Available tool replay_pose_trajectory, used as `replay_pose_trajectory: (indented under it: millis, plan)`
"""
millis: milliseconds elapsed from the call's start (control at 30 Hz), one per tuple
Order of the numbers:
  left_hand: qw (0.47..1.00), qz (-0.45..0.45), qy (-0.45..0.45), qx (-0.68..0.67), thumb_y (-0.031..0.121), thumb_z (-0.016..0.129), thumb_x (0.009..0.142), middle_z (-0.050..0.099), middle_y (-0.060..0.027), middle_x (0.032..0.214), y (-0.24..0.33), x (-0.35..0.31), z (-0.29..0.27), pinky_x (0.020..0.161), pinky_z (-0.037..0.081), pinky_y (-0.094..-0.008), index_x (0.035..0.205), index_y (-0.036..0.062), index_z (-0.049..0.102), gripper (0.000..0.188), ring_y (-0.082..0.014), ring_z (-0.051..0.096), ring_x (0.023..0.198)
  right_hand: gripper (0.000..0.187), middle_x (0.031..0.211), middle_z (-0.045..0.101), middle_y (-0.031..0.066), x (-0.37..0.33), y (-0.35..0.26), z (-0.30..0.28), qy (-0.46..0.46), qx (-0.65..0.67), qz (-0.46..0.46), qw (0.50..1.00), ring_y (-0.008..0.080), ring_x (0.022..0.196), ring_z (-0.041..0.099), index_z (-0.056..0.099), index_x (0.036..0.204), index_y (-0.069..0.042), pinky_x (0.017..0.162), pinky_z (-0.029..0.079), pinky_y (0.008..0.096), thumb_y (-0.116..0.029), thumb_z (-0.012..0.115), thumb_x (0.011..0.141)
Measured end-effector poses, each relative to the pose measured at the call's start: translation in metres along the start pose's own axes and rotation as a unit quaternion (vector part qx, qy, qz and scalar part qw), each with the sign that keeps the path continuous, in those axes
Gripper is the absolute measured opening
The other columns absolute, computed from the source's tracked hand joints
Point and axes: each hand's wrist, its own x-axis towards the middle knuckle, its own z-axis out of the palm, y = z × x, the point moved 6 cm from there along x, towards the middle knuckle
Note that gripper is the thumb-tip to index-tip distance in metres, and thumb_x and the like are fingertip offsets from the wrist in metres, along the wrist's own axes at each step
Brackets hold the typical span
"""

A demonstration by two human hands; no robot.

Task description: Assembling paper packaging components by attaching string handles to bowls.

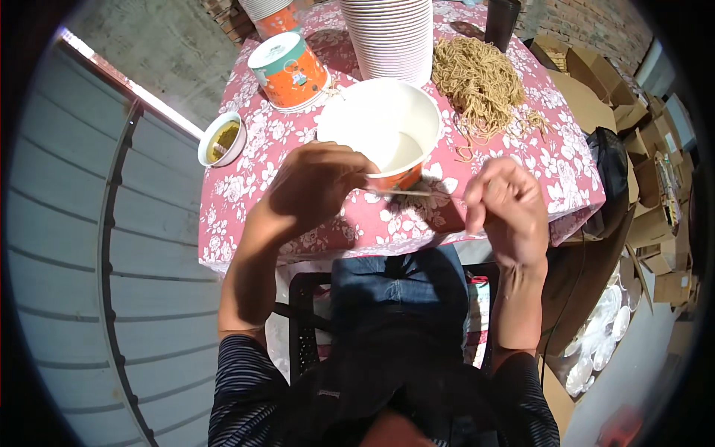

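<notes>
A brown cord [421,193] is stretched nearly level between my two hands, in front of a white-lined paper bucket [413,123] with an orange outside. My left hand [320,167] is closed at the bucket's near left rim, and the cord's left end runs into its fingers. To the right of the bucket, my right hand [508,201] is raised with its fingers curled in a pinch on the cord's other end. Behind the bucket, to the right, lies a tangled heap of tan cord [477,82].
A tall stack of white buckets [389,37] stands behind. An upturned orange and green bucket [289,71] is at the back left, near a small bowl [223,140] with yellowish contents. A dark cup [503,22] stands at the far right; cardboard boxes [596,74] fill the right side.
</notes>
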Motion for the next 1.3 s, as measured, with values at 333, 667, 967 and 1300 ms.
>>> replay_pose_trajectory:
  millis: [333, 667, 967, 1300]
  plan:
    - [0.95, 0.051, 0.307, 0.034, 0.016, 0.08, 0.09, 0.071, -0.0136, 0.107, 0.029, -0.001, -0.019, 0.086, 0.056, -0.0435, 0.108, 0.0037, 0.069, 0.025, -0.0333, 0.071, 0.1, 0.029, 0.112, 0.075, 0.0137, 0.053, -0.06, -0.009, 0.083, 0.062, -0.159, 0.982, 0.0201, 0.097, 0.077, 0.067, 0.127, 0.002, 0.086, 0.067, 0.0316, -0.017, 0.065, 0.106]
    - [0.994, -0.045, 0.092, -0.027, 0.014, 0.082, 0.086, 0.072, -0.0125, 0.079, 0.015, -0.007, 0.028, 0.075, 0.052, -0.0423, 0.095, 0.0033, 0.074, 0.016, -0.032, 0.068, 0.075, 0.019, 0.095, 0.076, 0.0059, 0.012, -0.021, -0.053, 0.207, -0.406, -0.115, 0.883, 0.0115, 0.087, 0.068, 0.078, 0.112, -0.001, 0.078, 0.056, 0.0277, -0.015, 0.068, 0.104]
    - [0.996, -0.053, 0.066, 0.018, 0.015, 0.081, 0.085, 0.069, -0.0069, 0.078, 0.008, -0.004, 0.027, 0.075, 0.051, -0.0409, 0.096, 0.008, 0.068, 0.018, -0.032, 0.066, 0.074, 0.015, 0.082, 0.068, 0.0012, -0.003, 0.059, -0.013, 0.087, -0.375, 0.061, 0.921, 0.0062, 0.073, 0.057, 0.074, 0.104, 0.005, 0.064, 0.047, 0.0251, -0.009, 0.068, 0.103]
    - [0.995, -0.069, 0.061, 0.042, 0.013, 0.065, 0.092, 0.071, -0.0141, 0.078, 0.018, 0.0, 0.018, 0.075, 0.05, -0.0475, 0.088, 0.0048, 0.065, 0.009, -0.0366, 0.068, 0.074, 0.016, 0.084, 0.07, 0.0022, -0.007, 0.06, -0.016, 0.093, -0.333, 0.05, 0.937, 0.0051, 0.074, 0.059, 0.072, 0.105, 0.005, 0.065, 0.049, 0.0232, -0.01, 0.065, 0.105]
